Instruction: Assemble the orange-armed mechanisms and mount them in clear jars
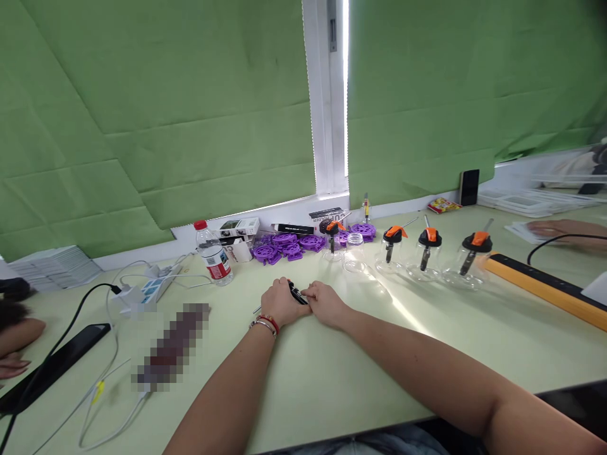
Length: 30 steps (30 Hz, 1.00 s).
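Observation:
My left hand [281, 303] is wrapped round a black lid [298, 294] over the middle of the table. A bit of orange shows at its top, and a thin metal rod [257, 309] sticks out past the left side of the hand. From the right, my right hand [327, 306] presses its closed fingers against the lid's edge. Most of the lid is hidden by my fingers. Beyond my hands stand several clear jars [389, 258] with black lids, orange flaps and metal rods. Near them is a clear jar without a lid [355, 256].
Purple plastic pieces [284, 246] lie piled by the wall, beside a water bottle [213, 256] and small boxes [239, 227]. Left are a power strip [159, 287], cables and a tablet-like slab [57, 366]. Right are an orange-black bar [545, 287] and another person's hand [552, 227].

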### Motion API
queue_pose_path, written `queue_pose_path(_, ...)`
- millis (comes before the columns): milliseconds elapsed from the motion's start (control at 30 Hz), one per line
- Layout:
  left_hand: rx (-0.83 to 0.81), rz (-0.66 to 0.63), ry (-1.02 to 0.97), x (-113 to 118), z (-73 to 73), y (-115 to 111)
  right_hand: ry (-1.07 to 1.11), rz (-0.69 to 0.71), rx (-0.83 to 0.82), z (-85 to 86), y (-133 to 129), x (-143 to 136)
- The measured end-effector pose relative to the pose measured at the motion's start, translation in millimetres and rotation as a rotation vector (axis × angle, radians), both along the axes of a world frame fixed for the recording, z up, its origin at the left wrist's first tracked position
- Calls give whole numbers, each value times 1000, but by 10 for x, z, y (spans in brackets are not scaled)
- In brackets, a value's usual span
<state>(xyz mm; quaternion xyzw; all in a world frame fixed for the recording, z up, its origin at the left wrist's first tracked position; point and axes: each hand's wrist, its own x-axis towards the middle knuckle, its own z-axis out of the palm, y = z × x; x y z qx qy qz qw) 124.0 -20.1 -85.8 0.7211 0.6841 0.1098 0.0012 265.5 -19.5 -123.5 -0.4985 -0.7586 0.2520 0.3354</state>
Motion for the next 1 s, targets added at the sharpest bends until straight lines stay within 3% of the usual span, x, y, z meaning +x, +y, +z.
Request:
queue_pose_path(633, -10, -10, -5, -10, 3, 3, 29, 38, 24, 17, -17, -12)
queue_pose_path(867, -19, 14, -10, 20, 32, -30, -20, -86, -39, 69, -9, 54)
queue_pose_path(1000, -16, -15, -8, -46, 25, -21, -94, -64, -37, 95, -46, 97)
